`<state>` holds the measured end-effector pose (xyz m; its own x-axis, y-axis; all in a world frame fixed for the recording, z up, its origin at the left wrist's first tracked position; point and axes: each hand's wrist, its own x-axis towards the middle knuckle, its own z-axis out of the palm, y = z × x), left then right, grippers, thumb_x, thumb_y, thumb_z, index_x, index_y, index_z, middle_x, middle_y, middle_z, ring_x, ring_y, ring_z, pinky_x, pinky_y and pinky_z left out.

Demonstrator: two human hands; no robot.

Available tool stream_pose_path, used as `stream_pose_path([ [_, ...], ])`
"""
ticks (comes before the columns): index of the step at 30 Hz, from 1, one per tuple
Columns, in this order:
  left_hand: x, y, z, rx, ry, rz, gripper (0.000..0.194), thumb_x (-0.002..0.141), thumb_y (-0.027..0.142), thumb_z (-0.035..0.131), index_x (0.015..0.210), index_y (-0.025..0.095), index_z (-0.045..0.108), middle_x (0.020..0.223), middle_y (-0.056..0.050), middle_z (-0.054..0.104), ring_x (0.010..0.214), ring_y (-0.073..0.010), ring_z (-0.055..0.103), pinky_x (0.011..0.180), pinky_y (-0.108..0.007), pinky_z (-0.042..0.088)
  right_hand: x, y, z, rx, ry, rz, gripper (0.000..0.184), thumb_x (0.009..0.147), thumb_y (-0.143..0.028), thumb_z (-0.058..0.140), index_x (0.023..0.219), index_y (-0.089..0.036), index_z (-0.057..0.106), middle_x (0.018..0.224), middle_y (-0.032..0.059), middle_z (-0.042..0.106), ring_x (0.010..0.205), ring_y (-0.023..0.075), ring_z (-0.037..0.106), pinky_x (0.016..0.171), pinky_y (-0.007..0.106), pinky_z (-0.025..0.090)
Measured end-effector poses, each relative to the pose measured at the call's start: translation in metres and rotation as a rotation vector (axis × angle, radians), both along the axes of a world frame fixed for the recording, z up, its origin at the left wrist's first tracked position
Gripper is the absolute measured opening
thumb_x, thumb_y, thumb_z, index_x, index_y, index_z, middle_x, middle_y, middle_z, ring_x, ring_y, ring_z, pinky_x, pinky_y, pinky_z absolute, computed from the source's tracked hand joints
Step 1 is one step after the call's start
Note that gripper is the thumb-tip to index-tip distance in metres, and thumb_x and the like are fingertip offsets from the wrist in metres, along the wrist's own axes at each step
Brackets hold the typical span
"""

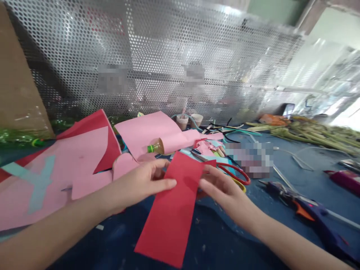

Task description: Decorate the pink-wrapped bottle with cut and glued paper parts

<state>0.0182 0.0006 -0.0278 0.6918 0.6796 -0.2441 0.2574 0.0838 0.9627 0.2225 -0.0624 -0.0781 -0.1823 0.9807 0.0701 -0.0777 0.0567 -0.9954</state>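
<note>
A long red paper strip [173, 213] slants toward me over the dark blue table. Its left edge is gripped by my left hand [153, 178], thumb on top and the other fingers tucked underneath. At the upper right edge, my right hand [222, 187] closes its thumb and fingers on the same strip. A small red corner [210, 162] shows above the right fingers; whether it belongs to the strip I cannot tell. Just behind the right hand lie scissors with red handles [242, 173], and a yellow handle [239, 185] shows beside them.
Pink sheets [152, 129] and red sheets [109, 155] lie at the left and back, with a cut bottle neck [157, 146] on them. A blue glue gun [312, 210] rests at right near a magenta tool [344, 182]. Behind stand paper cups [182, 122] and a perforated metal screen [168, 48].
</note>
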Motion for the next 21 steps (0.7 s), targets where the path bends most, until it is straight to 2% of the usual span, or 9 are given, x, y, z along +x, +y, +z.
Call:
stream_pose_path([
  [2, 0.002, 0.000, -0.011, -0.061, 0.064, -0.084, 0.036, 0.076, 0.037, 0.066, 0.105, 0.017, 0.055, 0.095, -0.006, 0.069, 0.093, -0.0236, 0.065, 0.077, -0.034, 0.051, 0.001, 0.003, -0.003, -0.020, -0.116, -0.078, 0.038, 0.078, -0.047, 0.063, 0.104, -0.021, 0.054, 0.077, 0.0011, 0.065, 0.073, 0.0167, 0.064, 0.066, 0.029, 0.053],
  [5, 0.002, 0.003, -0.021, -0.045, 0.162, -0.066, 0.043, 0.078, 0.041, 0.062, 0.112, 0.018, 0.051, 0.089, -0.004, 0.067, 0.083, -0.0205, 0.066, 0.070, -0.031, 0.050, 0.004, 0.005, -0.009, -0.004, -0.337, -0.058, 0.029, 0.081, -0.038, 0.060, 0.102, -0.019, 0.057, 0.062, -0.0036, 0.058, 0.058, 0.0133, 0.059, 0.056, 0.025, 0.050],
  [7, 0.001, 0.006, -0.026, 0.016, 0.172, -0.027, 0.042, 0.079, 0.043, 0.059, 0.113, 0.020, 0.050, 0.083, 0.000, 0.064, 0.071, -0.0171, 0.065, 0.064, -0.029, 0.050, 0.006, 0.005, -0.011, 0.042, -0.478, -0.018, 0.024, 0.083, -0.033, 0.057, 0.102, -0.019, 0.060, 0.063, -0.0025, 0.060, 0.057, 0.0140, 0.060, 0.055, 0.025, 0.049],
  [11, 0.001, 0.008, -0.031, 0.168, 0.195, -0.073, 0.024, 0.080, 0.035, 0.057, 0.098, 0.020, 0.055, 0.078, 0.003, 0.059, 0.059, -0.0123, 0.060, 0.061, -0.027, 0.049, 0.004, 0.001, -0.009, 0.141, -0.675, 0.028, 0.022, 0.084, -0.024, 0.054, 0.102, -0.022, 0.066, 0.085, 0.0020, 0.071, 0.069, 0.0160, 0.064, 0.061, 0.026, 0.051],
  [14, 0.004, 0.005, -0.035, 0.280, 0.256, -0.055, 0.011, 0.081, 0.028, 0.053, 0.088, 0.020, 0.054, 0.068, 0.004, 0.056, 0.056, -0.0120, 0.057, 0.057, -0.025, 0.045, 0.003, 0.000, -0.007, 0.184, -0.736, 0.003, 0.024, 0.082, -0.021, 0.056, 0.103, -0.023, 0.067, 0.098, 0.0032, 0.071, 0.078, 0.0183, 0.066, 0.068, 0.028, 0.052],
  [17, 0.006, 0.005, -0.038, 0.345, 0.206, 0.008, 0.006, 0.081, 0.025, 0.053, 0.084, 0.020, 0.054, 0.075, 0.003, 0.058, 0.063, -0.0126, 0.058, 0.061, -0.025, 0.046, 0.005, 0.001, -0.008, 0.190, -0.757, -0.042, 0.025, 0.079, -0.022, 0.059, 0.103, -0.023, 0.066, 0.099, 0.0039, 0.071, 0.080, 0.0194, 0.066, 0.069, 0.030, 0.053],
  [19, 0.006, 0.006, -0.040, 0.318, 0.134, 0.059, 0.014, 0.080, 0.028, 0.056, 0.091, 0.020, 0.054, 0.084, 0.000, 0.061, 0.075, -0.0154, 0.062, 0.069, -0.027, 0.048, 0.006, 0.002, -0.008, 0.201, -0.714, -0.089, 0.020, 0.080, -0.024, 0.059, 0.098, -0.022, 0.065, 0.091, 0.0035, 0.071, 0.076, 0.0187, 0.065, 0.067, 0.029, 0.052],
  [21, 0.005, 0.008, -0.041, 0.254, 0.119, 0.078, 0.031, 0.078, 0.036, 0.062, 0.104, 0.020, 0.054, 0.091, -0.002, 0.065, 0.087, -0.0197, 0.063, 0.075, -0.030, 0.049, 0.007, 0.003, -0.007, 0.221, -0.603, -0.177, 0.015, 0.081, -0.029, 0.059, 0.093, -0.021, 0.064, 0.085, 0.0030, 0.069, 0.074, 0.0178, 0.064, 0.066, 0.028, 0.052],
])
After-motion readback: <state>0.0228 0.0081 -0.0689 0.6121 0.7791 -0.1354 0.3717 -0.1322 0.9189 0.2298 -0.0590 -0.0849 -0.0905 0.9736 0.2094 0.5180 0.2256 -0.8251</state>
